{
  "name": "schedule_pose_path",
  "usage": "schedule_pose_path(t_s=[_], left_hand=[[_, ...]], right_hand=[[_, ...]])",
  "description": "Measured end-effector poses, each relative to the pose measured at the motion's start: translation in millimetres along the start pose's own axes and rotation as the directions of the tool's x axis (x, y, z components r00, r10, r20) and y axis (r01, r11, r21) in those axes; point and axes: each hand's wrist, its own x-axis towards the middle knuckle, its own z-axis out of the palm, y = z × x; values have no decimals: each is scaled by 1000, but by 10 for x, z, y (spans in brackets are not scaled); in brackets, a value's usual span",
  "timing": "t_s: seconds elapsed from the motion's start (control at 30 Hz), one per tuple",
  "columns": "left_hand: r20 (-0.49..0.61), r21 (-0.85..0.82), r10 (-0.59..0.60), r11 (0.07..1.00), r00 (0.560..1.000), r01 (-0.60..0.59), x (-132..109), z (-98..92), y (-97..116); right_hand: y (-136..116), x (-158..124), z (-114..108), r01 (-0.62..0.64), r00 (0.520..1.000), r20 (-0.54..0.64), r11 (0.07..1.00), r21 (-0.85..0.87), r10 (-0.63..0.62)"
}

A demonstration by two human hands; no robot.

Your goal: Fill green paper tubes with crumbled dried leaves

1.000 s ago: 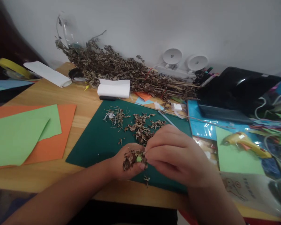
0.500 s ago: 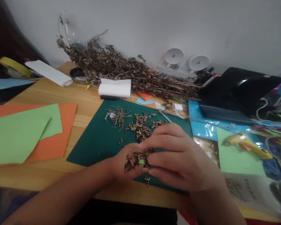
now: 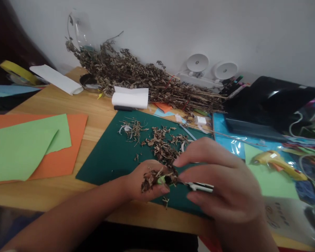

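My left hand (image 3: 147,180) is closed around a bundle of dry brown leaves (image 3: 148,182) and a small light green paper piece (image 3: 161,180), which looks rolled into a tube with a dark opening. Just right of it, my right hand (image 3: 223,182) hovers with its fingers apart, and I see nothing held in them. A slim white-and-black tool (image 3: 201,187) shows between its fingers and thumb, apparently lying on the green mat (image 3: 102,161); its kind is unclear. Beyond the hands lies a pile of crumbled dry leaves (image 3: 162,143), with a small heap of thin stems (image 3: 135,129) to its left.
A long bunch of dried plants (image 3: 136,71) lies along the wall. A rolled white paper (image 3: 130,98) sits before it. Orange paper (image 3: 77,140) and green paper (image 3: 15,150) are at left. A yellow glue gun (image 3: 280,163) and a dark screen (image 3: 267,105) stand at right.
My right hand has drawn back to the right from the leaf bundle, its fingers now farther apart. The white-and-black tool and a white ring have come into sight. My left hand keeps its hold.
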Motion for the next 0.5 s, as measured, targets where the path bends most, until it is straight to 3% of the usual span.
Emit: schedule_pose_path(t_s=[0.1,0.17,0.5], left_hand=[[-60,-62,-4,998,998,0,-6,21,-22],[-65,-58,-12,998,998,8,-16,33,-32],[-49,-57,-15,998,999,12,-18,38,-22]], right_hand=[[35,10,-25,-72,975,205,994,-77,86],[53,4,-22,-84,966,242,995,-58,96],[52,7,105,-20,997,75,998,64,16]])
